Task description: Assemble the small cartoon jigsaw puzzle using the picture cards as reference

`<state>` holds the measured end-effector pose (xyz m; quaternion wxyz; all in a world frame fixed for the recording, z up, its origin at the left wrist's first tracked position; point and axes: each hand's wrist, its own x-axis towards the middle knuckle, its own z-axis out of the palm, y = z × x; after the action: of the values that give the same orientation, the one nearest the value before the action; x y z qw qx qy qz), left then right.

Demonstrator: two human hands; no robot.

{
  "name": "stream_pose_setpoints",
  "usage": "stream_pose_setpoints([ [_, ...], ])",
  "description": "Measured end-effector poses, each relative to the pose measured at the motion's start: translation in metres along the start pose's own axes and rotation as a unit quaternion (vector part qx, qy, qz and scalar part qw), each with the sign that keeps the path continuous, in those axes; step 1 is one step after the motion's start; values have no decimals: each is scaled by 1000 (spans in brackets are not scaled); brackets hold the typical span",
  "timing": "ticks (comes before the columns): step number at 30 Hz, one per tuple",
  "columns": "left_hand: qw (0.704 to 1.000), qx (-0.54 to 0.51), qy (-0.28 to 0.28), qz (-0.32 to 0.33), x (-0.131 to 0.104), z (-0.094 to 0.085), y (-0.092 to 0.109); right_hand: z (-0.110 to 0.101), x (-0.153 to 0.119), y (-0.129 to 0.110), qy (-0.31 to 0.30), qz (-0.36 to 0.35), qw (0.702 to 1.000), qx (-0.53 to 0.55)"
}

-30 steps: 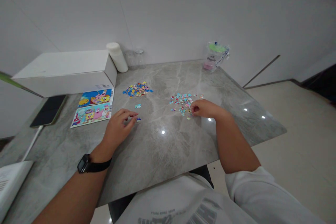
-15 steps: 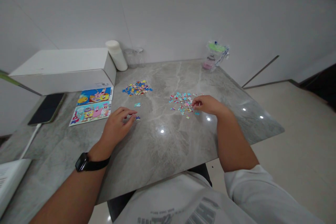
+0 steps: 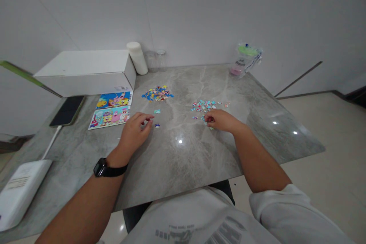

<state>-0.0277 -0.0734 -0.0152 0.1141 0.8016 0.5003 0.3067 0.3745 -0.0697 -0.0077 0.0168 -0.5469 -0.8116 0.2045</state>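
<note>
My left hand [image 3: 136,131] rests on the grey table with thumb and fingers apart and nothing between them. Just right of its fingertips lie a small dark blue puzzle piece [image 3: 157,126] and, further back, a light blue piece [image 3: 157,111]. My right hand [image 3: 219,120] is over the near edge of a pile of light blue and red puzzle pieces [image 3: 203,105], its fingers bent together; what they pinch, if anything, is too small to make out. A second pile, blue and yellow [image 3: 158,93], lies behind the left hand.
Two cartoon picture cards [image 3: 110,117] lie left, before a white box [image 3: 85,72]. A white bottle [image 3: 137,58] and clear cups stand by the wall. A phone [image 3: 68,111] is cabled to a white device [image 3: 24,192]. A plastic bag [image 3: 245,61] sits at the back right.
The view has shifted, so most things appear further right. My right hand has moved left and nearer over the front of the light blue pile. My left hand has stayed beside the two loose pieces.
</note>
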Motion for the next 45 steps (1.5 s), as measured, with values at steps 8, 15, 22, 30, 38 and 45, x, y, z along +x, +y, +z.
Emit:
stream_pose_setpoints([
  [8, 1000, 9, -7, 6, -2, 2, -5, -26, -15, 12, 59, 57, 997, -4],
  [15, 1000, 3, -22, -8, -2, 3, -5, -15, -14, 11, -41, 78, 996, 25],
  [22, 1000, 5, -27, -14, -2, 2, -1, -17, -17, 5, -32, 79, 996, 15],
  [30, 999, -1, -33, -5, -2, 4, -4, -30, -20, 11, 72, 117, 989, -56],
  [38, 999, -13, -42, -2, -1, 1, 0, -20, -15, 33, 20, 122, 990, -73],
  [45, 999, -8, -46, -5, 0, 2, 1, -26, -23, 51, 54, 174, 982, -49],
])
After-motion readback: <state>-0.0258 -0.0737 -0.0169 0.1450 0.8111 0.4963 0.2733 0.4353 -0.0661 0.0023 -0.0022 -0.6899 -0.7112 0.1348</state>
